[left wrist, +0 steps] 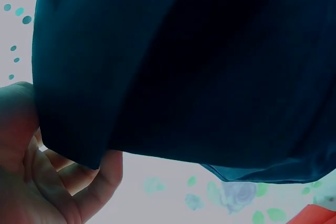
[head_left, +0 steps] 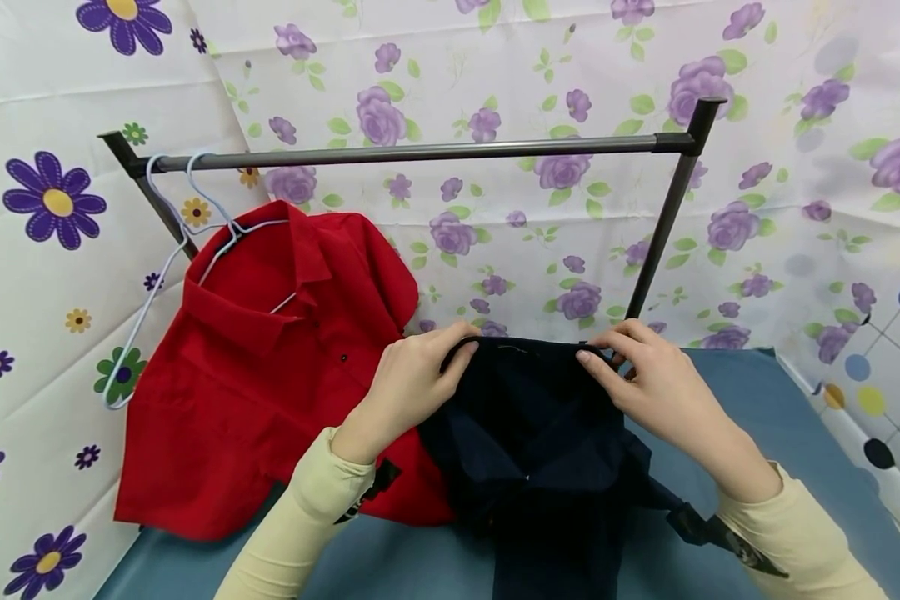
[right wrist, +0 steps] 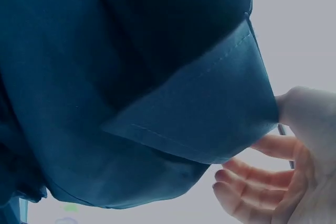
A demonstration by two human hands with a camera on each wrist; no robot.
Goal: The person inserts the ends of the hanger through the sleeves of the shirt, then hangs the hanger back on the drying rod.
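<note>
A dark navy collared shirt (head_left: 540, 450) hangs between my two hands, its top edge stretched level and its lower part falling toward the table. My left hand (head_left: 412, 379) pinches the left end of that edge between thumb and fingers. At the other end, my right hand (head_left: 663, 383) pinches the cloth the same way. In the right wrist view a stitched collar flap (right wrist: 210, 98) shows beside the right hand (right wrist: 278, 177). The left wrist view has the left hand (left wrist: 68, 177) at a corner of the dark cloth (left wrist: 210, 77).
A red short-sleeved shirt (head_left: 270, 392) hangs at the left on a pale wire hanger (head_left: 232, 227). Another pale hanger (head_left: 144, 321) hooks beside it on the dark metal rail (head_left: 420, 153). The rack's right post (head_left: 663, 229) rises behind my right hand. Blue cloth (head_left: 750, 400) covers the table.
</note>
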